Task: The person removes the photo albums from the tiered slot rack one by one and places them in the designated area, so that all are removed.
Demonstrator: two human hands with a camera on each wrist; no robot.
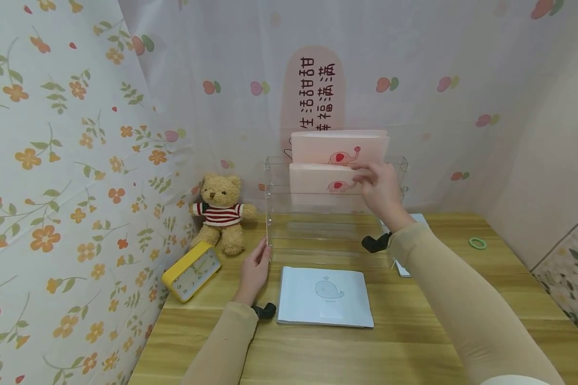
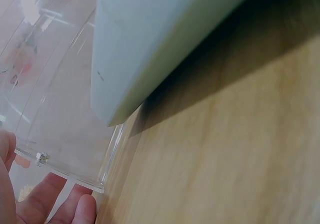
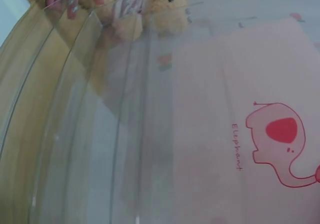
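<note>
Front elephant booklet (image 1: 310,181) | right hand (image 1: 381,191) raised, pinching it | left hand (image 1: 253,274) low, holding clear rack (image 1: 318,231)

On the table (image 1: 414,342), around the rack (image 1: 318,230), the teddy bear (image 1: 220,214) sits at nine o'clock, the alarm clock (image 1: 192,271) at eight, a flat booklet (image 1: 325,297) at six, a ring (image 1: 478,239) at three. Inside the rack, the rear booklet (image 1: 318,147) stands toward twelve behind the front booklet (image 1: 310,179).
</note>
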